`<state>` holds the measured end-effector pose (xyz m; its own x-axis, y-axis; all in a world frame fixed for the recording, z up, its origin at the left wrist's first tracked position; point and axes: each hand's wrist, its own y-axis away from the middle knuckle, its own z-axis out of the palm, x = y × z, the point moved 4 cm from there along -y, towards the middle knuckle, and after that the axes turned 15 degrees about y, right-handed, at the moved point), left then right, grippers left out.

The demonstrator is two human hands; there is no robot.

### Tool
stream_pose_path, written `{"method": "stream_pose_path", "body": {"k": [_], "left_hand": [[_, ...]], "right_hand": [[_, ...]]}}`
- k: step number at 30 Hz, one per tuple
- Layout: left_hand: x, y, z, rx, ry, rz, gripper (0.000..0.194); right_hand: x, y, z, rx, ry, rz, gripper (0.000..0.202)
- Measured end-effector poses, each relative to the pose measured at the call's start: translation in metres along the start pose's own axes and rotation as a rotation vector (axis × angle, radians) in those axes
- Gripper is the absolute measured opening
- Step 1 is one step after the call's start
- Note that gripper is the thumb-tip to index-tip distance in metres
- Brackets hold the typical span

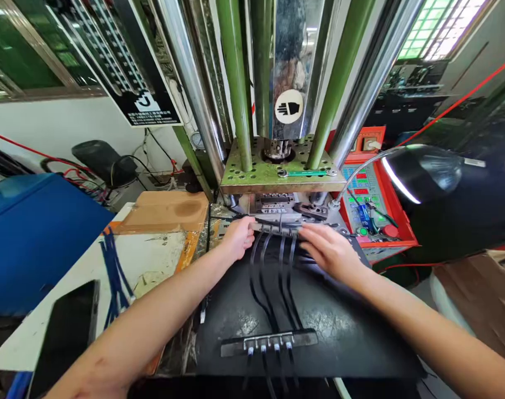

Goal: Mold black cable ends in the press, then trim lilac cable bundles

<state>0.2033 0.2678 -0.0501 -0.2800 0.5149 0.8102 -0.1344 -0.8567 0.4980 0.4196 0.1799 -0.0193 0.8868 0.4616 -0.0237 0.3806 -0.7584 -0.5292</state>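
My left hand [238, 238] pinches the left end of a narrow slotted metal bar [273, 228] in front of the press opening. At the bar's right end, my right hand [330, 250] has its fingertips and thumb around it. Several thin black cables [282, 266] run from the bar toward me over a dark work plate [339, 338]. Nearer me, a second slotted metal bar [273, 342] lies on the plate, with the cables and their pale tips set in its slots. Part of the first bar's ends is hidden by my fingers.
Above my hands hangs the press's green upper plate [283, 180] between steel columns. A lamp [427, 173] and a red control box [375, 199] stand to the right. On the left table lie a phone [67, 332], blue cables [115, 271] and cardboard [164, 210].
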Motion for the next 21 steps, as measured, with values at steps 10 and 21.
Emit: {"method": "stream_pose_path", "body": {"k": [10, 21], "left_hand": [[-0.040, 0.058, 0.017, -0.317, -0.281, 0.065, 0.023], [-0.062, 0.067, 0.005, -0.264, -0.748, 0.096, 0.027]], "right_hand": [[-0.040, 0.066, -0.032, -0.156, -0.380, 0.093, 0.024], [0.006, 0.069, -0.151, -0.133, 0.157, 0.315, 0.028]]}}
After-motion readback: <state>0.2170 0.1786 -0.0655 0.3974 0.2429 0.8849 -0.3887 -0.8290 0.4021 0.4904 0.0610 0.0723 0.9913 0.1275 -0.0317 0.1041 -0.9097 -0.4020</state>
